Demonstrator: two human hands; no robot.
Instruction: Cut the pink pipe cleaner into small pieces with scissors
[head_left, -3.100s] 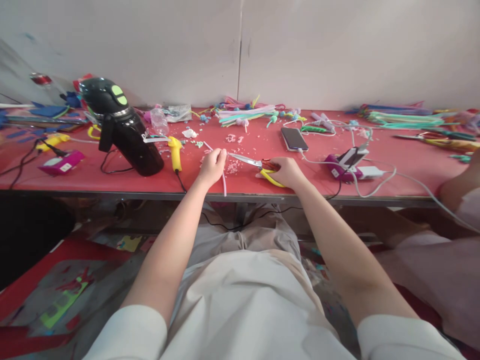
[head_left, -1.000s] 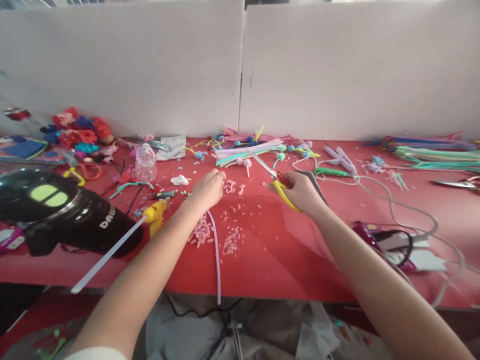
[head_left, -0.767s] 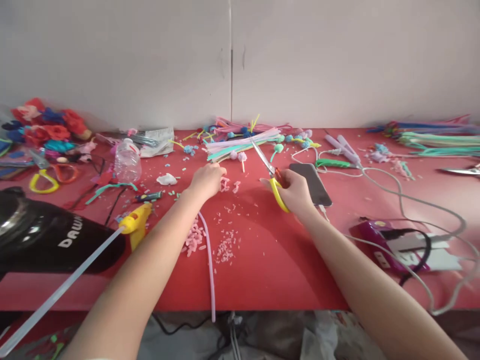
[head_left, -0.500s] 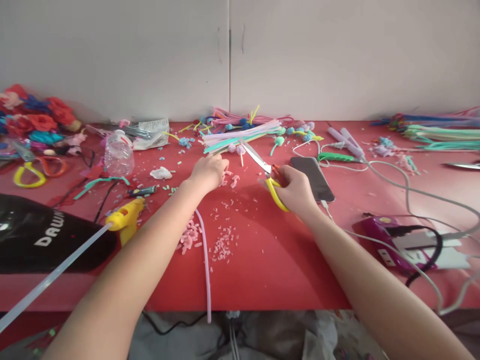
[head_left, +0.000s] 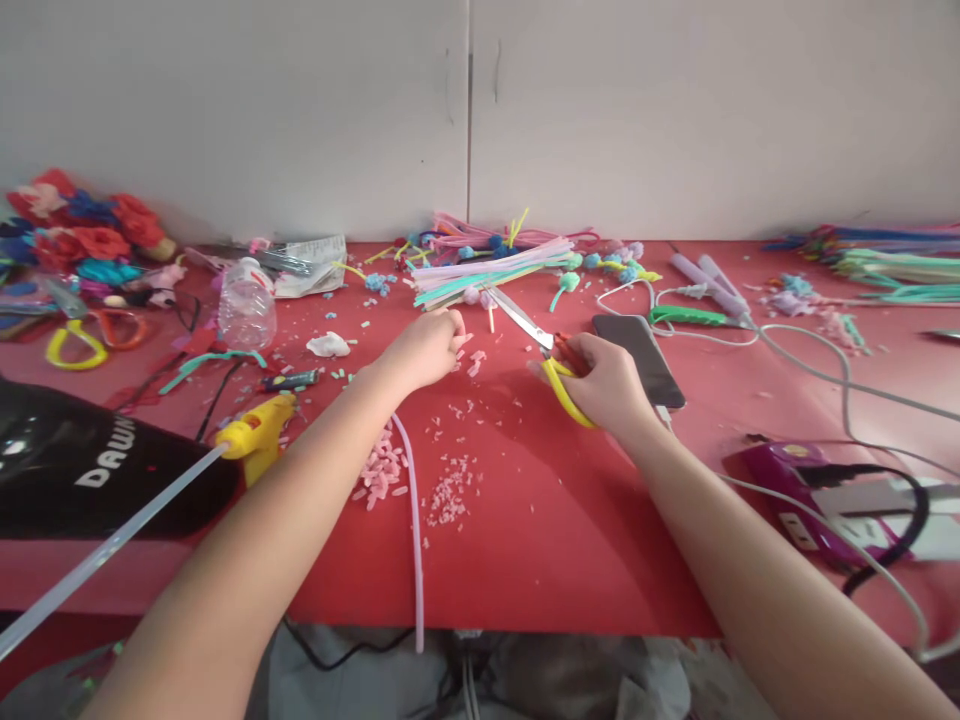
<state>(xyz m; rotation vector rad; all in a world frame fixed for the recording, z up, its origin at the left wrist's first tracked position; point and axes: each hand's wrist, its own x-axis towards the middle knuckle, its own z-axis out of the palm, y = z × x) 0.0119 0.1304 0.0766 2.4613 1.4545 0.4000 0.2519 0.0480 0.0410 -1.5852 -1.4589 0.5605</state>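
My right hand (head_left: 604,378) is closed on the handles of scissors (head_left: 521,317) with yellow and orange grips, whose blades point up and left toward a bundle of pastel pipe cleaners (head_left: 495,270). Just below that bundle is my left hand (head_left: 433,348), its fingers curled together; what they hold, if anything, is hidden. A lilac pipe cleaner (head_left: 415,530) hangs from under my left forearm over the table's front edge. Pink clippings (head_left: 382,466) lie beside it, with finer bits (head_left: 452,492) to their right.
At left are a yellow glue gun (head_left: 259,430), a black DAWN dryer (head_left: 112,465), a plastic bottle (head_left: 247,305) and more scissors (head_left: 76,345). A phone (head_left: 641,360), white cables and a purple power strip (head_left: 787,490) lie at right.
The whole view has shifted slightly, so the table's things appear a little further right. Both hands keep nearly the same places over the table, and the scissors remain in my right hand.
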